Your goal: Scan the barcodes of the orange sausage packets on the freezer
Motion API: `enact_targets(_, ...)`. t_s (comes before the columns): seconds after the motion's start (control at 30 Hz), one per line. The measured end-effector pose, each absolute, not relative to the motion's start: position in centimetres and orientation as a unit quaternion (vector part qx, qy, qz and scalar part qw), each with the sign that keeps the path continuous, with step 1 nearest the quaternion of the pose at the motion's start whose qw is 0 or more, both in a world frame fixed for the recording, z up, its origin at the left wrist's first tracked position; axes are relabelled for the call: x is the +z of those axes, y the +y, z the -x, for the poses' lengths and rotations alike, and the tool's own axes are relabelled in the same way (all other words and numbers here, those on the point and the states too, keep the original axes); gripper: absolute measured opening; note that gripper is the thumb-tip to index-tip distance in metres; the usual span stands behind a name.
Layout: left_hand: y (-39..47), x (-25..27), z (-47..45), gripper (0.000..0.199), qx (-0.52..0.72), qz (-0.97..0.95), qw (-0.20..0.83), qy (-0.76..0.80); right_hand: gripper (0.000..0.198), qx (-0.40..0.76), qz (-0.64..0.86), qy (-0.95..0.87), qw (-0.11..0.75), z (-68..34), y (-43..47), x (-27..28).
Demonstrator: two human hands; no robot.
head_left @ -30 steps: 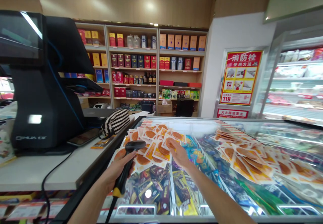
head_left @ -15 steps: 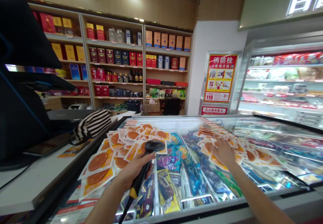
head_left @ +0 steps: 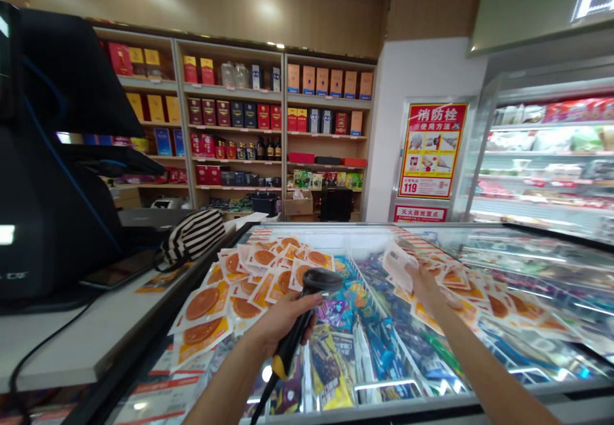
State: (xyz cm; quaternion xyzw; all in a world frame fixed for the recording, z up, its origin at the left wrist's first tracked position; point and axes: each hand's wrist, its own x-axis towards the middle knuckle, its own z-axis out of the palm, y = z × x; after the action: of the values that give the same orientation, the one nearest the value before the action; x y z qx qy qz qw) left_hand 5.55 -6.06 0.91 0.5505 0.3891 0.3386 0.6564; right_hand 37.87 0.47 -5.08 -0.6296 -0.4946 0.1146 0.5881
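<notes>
My left hand (head_left: 283, 326) is wrapped round the handle of a black and yellow barcode scanner (head_left: 314, 284), its head pointing right and its cable trailing down. My right hand (head_left: 425, 284) grips a flat packet (head_left: 399, 265), lifted and tilted so a pale side shows; it is blurred by motion. Beneath that hand, more orange-and-white packets (head_left: 499, 303) with round brown discs spread over the glass top of a freezer (head_left: 378, 406). To the left of the scanner lies another pile of the same packets (head_left: 244, 278).
A counter (head_left: 62, 342) on the left carries a black checkout machine (head_left: 57, 176), a phone (head_left: 119, 268) and a striped pouch (head_left: 194, 236). Bagged frozen goods (head_left: 330, 367) show through the glass. Shelves of boxes (head_left: 235, 115) stand behind, with a lit display fridge (head_left: 551, 156) at right.
My right hand, which was over the right pile, now has a packet raised with its pale side showing. The view has shifted slightly left; the scanner stays in my left hand.
</notes>
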Motion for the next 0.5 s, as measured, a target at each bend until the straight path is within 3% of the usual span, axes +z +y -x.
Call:
enact_targets(0.1,-6.4,1.2,-4.9,0.03,0.334,-0.548,0.663,0.385,0.04,0.368,0.497,-0.45,0.644,-35.5,1.5,-4.9)
enact_targets(0.17,-6.6,1.5,-4.4,0.031,0.33,-0.549,0.667,0.38,0.039,0.447,0.429,-0.437,0.651,-34.0,1.8,-5.0)
enact_targets(0.5,-6.6,1.9,-3.5,0.029,0.309,-0.554,0.67,0.385,0.036,0.479,0.392,-0.418,0.665,-30.9,2.0,-4.8)
